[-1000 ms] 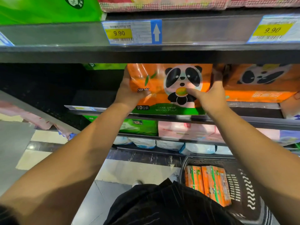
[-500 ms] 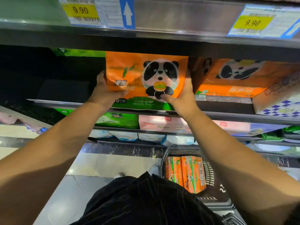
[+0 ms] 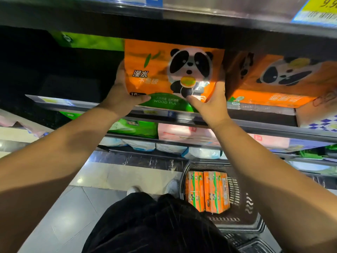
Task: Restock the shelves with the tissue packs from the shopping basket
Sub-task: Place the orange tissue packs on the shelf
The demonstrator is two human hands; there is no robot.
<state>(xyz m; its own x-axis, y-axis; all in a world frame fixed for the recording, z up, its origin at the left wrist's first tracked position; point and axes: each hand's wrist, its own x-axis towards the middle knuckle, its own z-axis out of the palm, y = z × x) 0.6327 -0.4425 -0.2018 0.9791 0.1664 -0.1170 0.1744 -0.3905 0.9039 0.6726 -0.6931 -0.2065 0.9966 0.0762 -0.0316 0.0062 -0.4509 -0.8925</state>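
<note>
Our left hand point(image 3: 121, 99) and right hand point(image 3: 211, 108) grip the sides of an orange panda tissue pack point(image 3: 169, 73) at the shelf point(image 3: 255, 123) edge; more packs point(image 3: 207, 190) sit in the basket point(image 3: 242, 216) below.

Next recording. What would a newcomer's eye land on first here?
The large orange plastic-wrapped tissue pack with a panda print sits centre frame, gripped at its sides by the left hand and right hand at the front of the grey metal shelf. Then, lower right on the floor, the dark plastic shopping basket holds smaller orange tissue packs.
</note>
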